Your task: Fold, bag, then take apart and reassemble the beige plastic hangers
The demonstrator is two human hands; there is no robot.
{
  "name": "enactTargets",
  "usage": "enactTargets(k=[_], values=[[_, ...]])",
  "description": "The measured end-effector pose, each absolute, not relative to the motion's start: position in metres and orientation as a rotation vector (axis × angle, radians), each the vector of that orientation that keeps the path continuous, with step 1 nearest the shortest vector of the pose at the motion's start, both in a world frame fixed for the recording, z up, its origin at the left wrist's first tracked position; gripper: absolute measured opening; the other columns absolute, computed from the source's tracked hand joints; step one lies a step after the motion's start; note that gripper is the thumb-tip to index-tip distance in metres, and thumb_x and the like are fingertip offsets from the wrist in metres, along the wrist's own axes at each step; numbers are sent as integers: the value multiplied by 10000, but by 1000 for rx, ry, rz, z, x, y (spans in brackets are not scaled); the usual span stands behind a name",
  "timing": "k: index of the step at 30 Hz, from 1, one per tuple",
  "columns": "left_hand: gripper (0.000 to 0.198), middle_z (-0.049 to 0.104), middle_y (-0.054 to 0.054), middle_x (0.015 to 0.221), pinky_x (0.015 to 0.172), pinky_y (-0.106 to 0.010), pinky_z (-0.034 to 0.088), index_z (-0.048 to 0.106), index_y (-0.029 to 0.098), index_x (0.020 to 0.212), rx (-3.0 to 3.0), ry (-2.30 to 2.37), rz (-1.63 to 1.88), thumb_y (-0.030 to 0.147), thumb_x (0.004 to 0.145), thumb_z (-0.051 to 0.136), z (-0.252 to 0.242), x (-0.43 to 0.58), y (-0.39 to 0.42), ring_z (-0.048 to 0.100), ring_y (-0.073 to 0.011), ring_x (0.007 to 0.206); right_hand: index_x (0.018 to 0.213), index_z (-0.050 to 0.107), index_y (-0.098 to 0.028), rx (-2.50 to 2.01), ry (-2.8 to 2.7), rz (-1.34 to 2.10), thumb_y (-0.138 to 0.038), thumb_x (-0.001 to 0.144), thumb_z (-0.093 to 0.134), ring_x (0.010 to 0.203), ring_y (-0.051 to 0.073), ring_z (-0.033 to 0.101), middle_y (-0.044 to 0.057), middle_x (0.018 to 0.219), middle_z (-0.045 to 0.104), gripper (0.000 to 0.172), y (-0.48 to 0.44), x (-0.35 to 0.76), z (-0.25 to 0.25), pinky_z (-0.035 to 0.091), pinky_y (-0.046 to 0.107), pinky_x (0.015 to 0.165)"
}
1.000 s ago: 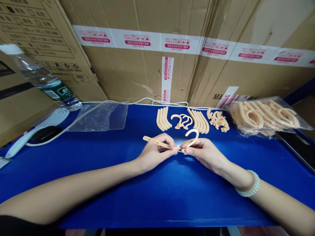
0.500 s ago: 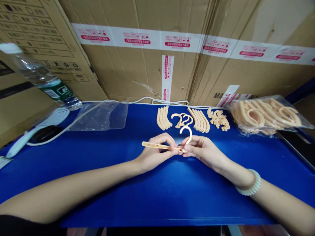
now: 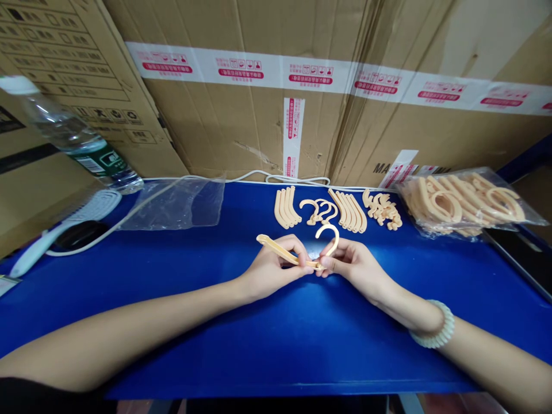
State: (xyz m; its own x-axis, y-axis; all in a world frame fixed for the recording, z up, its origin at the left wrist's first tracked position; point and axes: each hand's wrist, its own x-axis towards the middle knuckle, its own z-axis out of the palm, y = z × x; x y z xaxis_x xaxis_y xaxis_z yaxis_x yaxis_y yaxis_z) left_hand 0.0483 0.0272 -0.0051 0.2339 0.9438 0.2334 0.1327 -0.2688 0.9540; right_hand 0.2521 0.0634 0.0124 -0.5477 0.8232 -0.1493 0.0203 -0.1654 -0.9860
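Note:
My left hand (image 3: pixel 276 267) pinches a peach-coloured plastic hanger arm (image 3: pixel 280 251), its free end tilted up to the left. My right hand (image 3: pixel 351 261) grips a matching hanger hook (image 3: pixel 332 233) by its base, with the curl standing up. Arm and hook meet between my fingertips; whether they are locked together I cannot tell. Just beyond my hands lie a row of loose hanger arms (image 3: pixel 287 208), a few hooks (image 3: pixel 321 211), a second row of arms (image 3: pixel 348 211) and a pile of small peach pieces (image 3: pixel 383 210).
A clear bag of hanger parts (image 3: pixel 470 201) lies at the back right. At left are a plastic bag (image 3: pixel 172 204), a water bottle (image 3: pixel 92 144), a hairbrush (image 3: pixel 69 224) and a black object (image 3: pixel 84 234). A white cable (image 3: pixel 254 172) runs below cardboard boxes (image 3: pixel 241 126).
The hanger arm has turned so its left end points higher and its inner side shows more. The hook has tipped slightly rightward, both hands staying close together.

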Motion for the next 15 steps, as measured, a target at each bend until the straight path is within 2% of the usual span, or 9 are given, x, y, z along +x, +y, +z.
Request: enactTargets(k=[8, 12, 15], values=[[213, 611, 8, 737, 605, -221, 436, 599, 158, 733, 1574, 1054, 1119, 270, 778, 774, -4, 49, 26, 567, -105, 649, 802, 626, -181, -978, -1547, 1692, -389, 699, 873, 612, 140, 684, 9, 667, 710, 338, 61, 250, 11, 573, 274, 618], [233, 626, 3, 735, 621, -222, 455, 568, 157, 770, 1444, 1034, 1144, 260, 757, 777, -1, 51, 28, 594, -117, 680, 774, 646, -172, -955, -1545, 1669, -402, 718, 859, 624, 123, 657, 19, 707, 706, 318, 60, 249, 13, 562, 265, 630], [276, 604, 19, 749, 640, -222, 476, 554, 159, 808, 1329, 1014, 1182, 242, 718, 800, 0, 53, 30, 597, -107, 686, 739, 667, -166, -946, -1556, 1607, -401, 699, 872, 608, 101, 607, 15, 743, 688, 314, 59, 249, 14, 529, 238, 578]])
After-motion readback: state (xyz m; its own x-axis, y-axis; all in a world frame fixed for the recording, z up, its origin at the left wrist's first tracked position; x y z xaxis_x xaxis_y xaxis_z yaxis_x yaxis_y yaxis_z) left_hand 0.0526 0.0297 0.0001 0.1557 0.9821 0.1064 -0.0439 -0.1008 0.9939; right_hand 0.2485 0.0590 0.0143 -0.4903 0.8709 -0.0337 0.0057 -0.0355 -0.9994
